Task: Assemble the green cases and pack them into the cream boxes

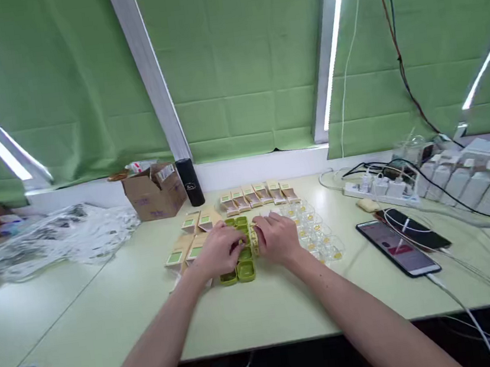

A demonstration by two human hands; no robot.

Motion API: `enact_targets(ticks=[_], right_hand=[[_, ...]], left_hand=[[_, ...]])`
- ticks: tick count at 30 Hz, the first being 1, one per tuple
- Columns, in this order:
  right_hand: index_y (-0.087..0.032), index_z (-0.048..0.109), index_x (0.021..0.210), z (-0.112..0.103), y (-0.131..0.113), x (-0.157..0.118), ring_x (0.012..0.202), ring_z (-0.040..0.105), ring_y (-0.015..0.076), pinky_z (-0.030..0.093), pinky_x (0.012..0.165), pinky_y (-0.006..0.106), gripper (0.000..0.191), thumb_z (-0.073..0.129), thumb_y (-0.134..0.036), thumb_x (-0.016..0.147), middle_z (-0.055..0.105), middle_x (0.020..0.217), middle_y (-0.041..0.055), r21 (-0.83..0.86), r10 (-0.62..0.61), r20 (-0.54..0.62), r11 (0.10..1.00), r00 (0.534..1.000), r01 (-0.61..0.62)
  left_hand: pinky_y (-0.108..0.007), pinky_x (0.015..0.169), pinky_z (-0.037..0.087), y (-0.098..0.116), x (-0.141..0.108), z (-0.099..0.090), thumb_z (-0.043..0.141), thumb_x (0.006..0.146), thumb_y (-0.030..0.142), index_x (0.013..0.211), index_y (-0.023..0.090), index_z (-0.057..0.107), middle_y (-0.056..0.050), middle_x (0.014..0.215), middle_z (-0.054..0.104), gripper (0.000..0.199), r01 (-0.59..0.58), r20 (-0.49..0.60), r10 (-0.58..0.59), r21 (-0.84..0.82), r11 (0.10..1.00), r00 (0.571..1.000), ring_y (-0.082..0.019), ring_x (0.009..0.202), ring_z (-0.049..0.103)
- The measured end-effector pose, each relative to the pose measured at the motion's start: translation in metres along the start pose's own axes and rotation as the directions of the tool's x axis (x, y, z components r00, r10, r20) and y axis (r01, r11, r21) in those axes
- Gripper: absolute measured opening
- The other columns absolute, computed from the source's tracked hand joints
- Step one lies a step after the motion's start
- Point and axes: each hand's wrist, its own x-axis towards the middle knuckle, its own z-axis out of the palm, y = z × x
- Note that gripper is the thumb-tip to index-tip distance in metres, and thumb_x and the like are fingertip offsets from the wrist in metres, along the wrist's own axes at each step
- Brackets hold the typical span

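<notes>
Two columns of small green square trays (246, 271) stand in the middle of the table. My left hand (222, 249) is over the left column, its fingers pinched together above a tray; what they hold, if anything, is too small to name. On the right, my right hand (275, 237) has its fingers closed at a row of small yellowish pieces (255, 247) beside the trays. Clear plastic cups with yellow spots (317, 231) lie to the right of that hand. Brown packets with green labels (176, 257) lie left of the trays, and similar packets (253, 197) form a row behind.
An open cardboard box (151, 198) and a black cylinder (190, 183) stand at the back left, near a heap of white straps (55, 239). On the right lie a phone (398, 248), a dark device, cables, a power strip (380, 193) and white bottles (473, 188).
</notes>
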Motion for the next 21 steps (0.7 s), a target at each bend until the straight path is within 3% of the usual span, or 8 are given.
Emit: enact_targets(ticks=[9,21], right_hand=[[-0.019,0.07,0.096,0.0014,-0.0036,-0.0017,0.072,0.059,0.0204,0.028,0.062,0.033,0.02,0.051,-0.023,0.101,0.073,0.072,0.0046,-0.022,0.011,0.056,1.0,0.998,-0.01],[-0.019,0.069,0.088,0.0008,-0.0062,-0.0012,0.067,0.057,0.0188,0.027,0.061,0.033,0.019,0.053,-0.021,0.099,0.072,0.068,0.0039,-0.011,-0.005,0.019,1.0,1.0,0.005]], left_hand=[[-0.038,0.08,0.038,0.0009,-0.0004,0.0029,0.057,0.086,0.012,0.085,0.02,0.069,0.0,0.07,0.068,0.015,0.004,-0.003,-0.004,0.003,1.0,1.0,-0.017,0.062,0.053],[-0.037,0.077,0.036,-0.0032,0.0009,0.0033,0.055,0.086,0.013,0.086,0.019,0.067,-0.001,0.071,0.067,0.014,-0.02,0.001,0.02,0.019,1.0,1.0,-0.018,0.064,0.054]])
